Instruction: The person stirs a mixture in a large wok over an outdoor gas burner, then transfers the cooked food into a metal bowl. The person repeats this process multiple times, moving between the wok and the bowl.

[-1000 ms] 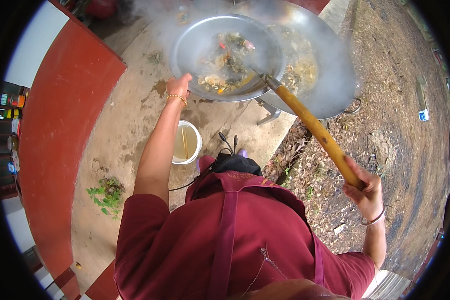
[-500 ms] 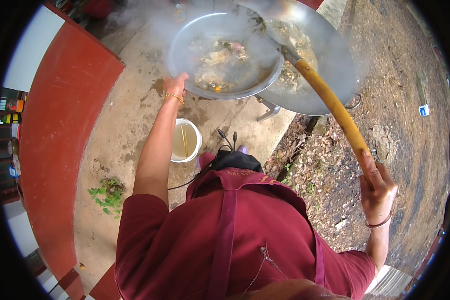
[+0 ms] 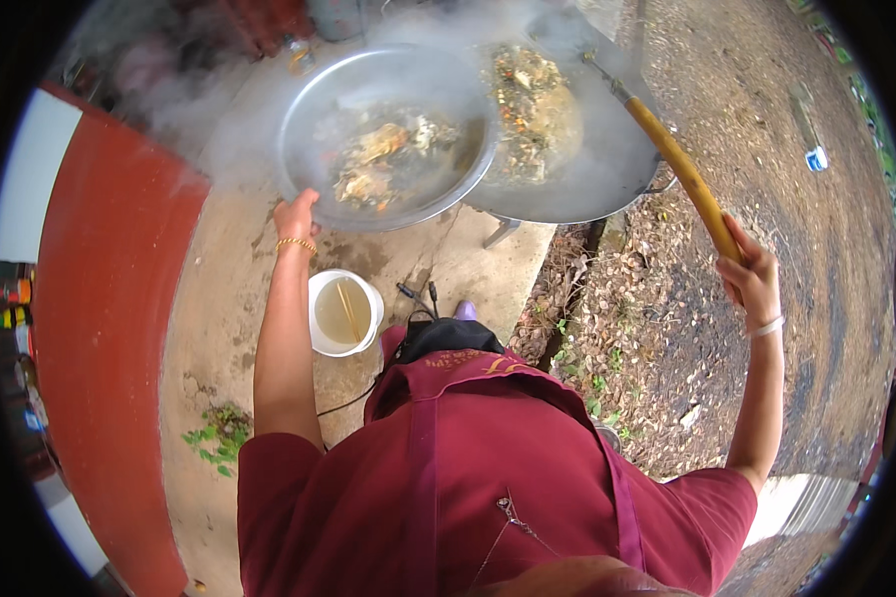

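My left hand (image 3: 297, 216) grips the near-left rim of a wide metal basin (image 3: 311, 111), its fingers curled over the edge. Cooked food in chunks (image 3: 373, 159) lies in the basin under steam. The basin overlaps the left side of a large wok (image 3: 607, 164), which holds chopped food in liquid (image 3: 530, 109). Off to the right, my right hand (image 3: 752, 271) is closed round the end of a long yellowish wooden handle (image 3: 682, 164). This belongs to a metal cooking spatula; its head reaches the wok's far side, blurred by steam.
A white bucket (image 3: 376, 303) with cloudy liquid and wooden sticks stands on the concrete before me. Cables (image 3: 418, 297) lie near my feet. A red wall (image 3: 110, 328) runs along the left, with a leafy plant (image 3: 221, 436). Leaf-strewn soil (image 3: 657, 328) is at right.
The spatula's head has moved from above the basin's right rim to the wok's far side. My right hand has gone forward. The basin appears farther left, and more of the wok's food shows.
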Action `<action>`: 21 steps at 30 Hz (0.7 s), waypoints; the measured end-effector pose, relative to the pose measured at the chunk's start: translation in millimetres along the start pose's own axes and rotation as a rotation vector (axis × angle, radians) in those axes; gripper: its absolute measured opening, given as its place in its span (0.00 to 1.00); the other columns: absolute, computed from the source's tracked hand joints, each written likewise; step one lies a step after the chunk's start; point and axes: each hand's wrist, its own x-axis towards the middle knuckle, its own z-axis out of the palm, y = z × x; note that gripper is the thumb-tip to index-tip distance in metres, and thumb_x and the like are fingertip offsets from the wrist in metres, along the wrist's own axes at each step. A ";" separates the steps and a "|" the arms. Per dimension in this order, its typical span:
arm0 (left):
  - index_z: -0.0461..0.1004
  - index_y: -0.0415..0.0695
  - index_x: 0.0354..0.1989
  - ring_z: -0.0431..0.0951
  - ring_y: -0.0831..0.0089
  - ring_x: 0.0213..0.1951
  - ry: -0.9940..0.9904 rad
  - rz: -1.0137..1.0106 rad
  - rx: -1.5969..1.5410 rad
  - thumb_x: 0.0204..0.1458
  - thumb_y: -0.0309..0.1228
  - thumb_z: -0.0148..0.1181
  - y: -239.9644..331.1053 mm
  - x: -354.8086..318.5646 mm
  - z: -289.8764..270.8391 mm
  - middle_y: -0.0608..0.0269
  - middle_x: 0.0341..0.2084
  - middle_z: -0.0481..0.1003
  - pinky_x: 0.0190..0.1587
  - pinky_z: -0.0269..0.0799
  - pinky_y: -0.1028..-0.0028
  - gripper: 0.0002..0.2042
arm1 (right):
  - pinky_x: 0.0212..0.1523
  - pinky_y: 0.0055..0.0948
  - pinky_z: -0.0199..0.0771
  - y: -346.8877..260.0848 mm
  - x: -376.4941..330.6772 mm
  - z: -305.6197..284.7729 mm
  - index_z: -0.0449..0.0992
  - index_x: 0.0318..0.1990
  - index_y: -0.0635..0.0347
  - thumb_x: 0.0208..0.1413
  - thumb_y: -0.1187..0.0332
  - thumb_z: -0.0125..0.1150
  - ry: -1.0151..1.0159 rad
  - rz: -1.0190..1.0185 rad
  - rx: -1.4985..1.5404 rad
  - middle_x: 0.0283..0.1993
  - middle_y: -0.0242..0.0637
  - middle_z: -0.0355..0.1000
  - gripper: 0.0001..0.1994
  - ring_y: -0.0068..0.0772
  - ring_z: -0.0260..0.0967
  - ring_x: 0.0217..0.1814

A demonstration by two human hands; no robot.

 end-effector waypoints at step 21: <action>0.67 0.40 0.23 0.60 0.79 0.09 -0.035 -0.033 0.042 0.36 0.28 0.56 -3.8 6.2 -4.4 0.67 0.13 0.65 0.09 0.48 0.79 0.07 | 0.08 0.19 0.49 143.1 214.1 109.6 0.65 0.53 0.55 0.35 0.86 0.54 -0.102 0.188 0.230 0.19 0.30 0.66 0.31 0.17 0.53 0.10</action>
